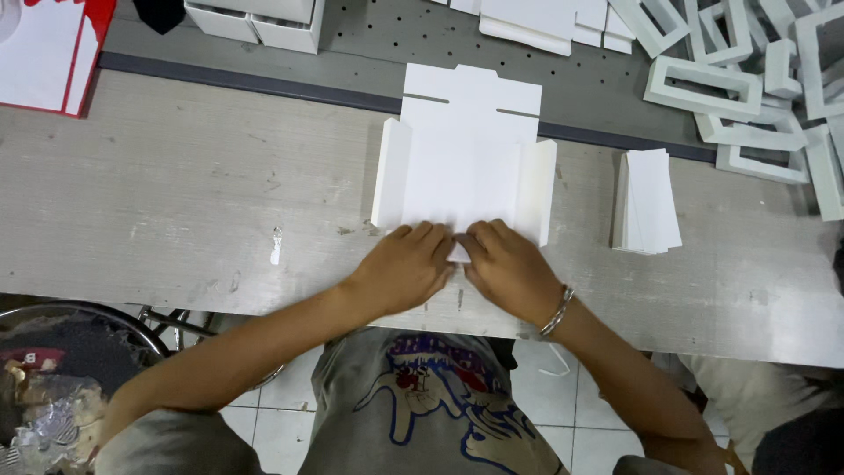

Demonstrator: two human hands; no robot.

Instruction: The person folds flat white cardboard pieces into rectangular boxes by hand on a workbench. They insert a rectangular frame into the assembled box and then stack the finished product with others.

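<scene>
A white die-cut cardboard blank (464,158) lies flat on the worn wooden table (176,202), its two side flaps raised. My left hand (406,264) and my right hand (508,266) press side by side on its near edge, fingers curled over the bottom flap. A metal bangle (557,310) circles my right wrist.
A stack of white card sheets (649,200) stands to the right of the blank. Several white folded frames (747,88) are heaped at the back right. White boxes (264,22) and more blanks sit on the grey perforated surface behind. A red-and-white sheet (44,53) lies at the far left.
</scene>
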